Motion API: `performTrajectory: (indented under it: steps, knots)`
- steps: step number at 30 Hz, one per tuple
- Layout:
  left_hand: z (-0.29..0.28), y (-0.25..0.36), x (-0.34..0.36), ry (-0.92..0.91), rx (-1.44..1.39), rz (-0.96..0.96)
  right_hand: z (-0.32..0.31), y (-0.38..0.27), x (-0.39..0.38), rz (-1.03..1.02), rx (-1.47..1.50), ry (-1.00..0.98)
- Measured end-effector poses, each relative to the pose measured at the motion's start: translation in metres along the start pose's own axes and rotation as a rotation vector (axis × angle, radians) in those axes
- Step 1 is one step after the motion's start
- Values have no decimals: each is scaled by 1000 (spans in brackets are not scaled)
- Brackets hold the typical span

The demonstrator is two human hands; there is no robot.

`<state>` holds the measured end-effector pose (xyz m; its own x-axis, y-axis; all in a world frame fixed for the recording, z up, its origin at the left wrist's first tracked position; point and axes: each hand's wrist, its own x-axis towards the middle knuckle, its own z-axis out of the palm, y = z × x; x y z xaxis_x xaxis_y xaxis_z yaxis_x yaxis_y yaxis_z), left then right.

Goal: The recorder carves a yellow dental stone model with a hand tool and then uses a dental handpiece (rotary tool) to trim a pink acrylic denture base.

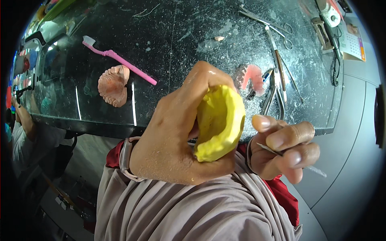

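Note:
My left hand (169, 132), with a watch at its wrist, wraps round a yellow horseshoe-shaped dental cast (236, 116). The cast is held up above the table's near edge, its hollow turned toward the right hand. Just right of it, my right hand (287, 146) pinches a thin metal dental carver (315, 172) between curled fingers. The carver's pointed tip faces the cast but is apart from it; part of its shaft is hidden by the fingers. Beyond the hands lies a pink denture plate (252, 76). Some of the cast is covered by my left hand.
On the dusty dark table (181, 48) lie a pink toothbrush (128, 67) and a pinkish plaster dental model (110, 89) at left. Pliers (276, 96), a brown-handled knife (279, 66) and scissors (267, 21) lie at right. Another person's arm (26, 120) shows at far left.

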<state>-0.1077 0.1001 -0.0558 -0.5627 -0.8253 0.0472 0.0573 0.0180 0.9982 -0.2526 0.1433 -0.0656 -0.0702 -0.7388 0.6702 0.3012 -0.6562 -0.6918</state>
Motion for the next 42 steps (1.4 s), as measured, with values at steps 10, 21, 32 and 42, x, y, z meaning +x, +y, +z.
performTrajectory:
  steps: [10,21,32,42]
  knots:
    - [8,-9,-2,22,-54,115,-3,-1,3,-39,-100,-169]
    - [11,-8,-4,-32,-140,134,0,-7,5,-137,-406,-307]
    - [12,-9,-7,-38,-174,133,24,3,3,-183,-417,73]
    - [10,-13,-11,-39,-114,132,14,7,-1,-87,-89,76]
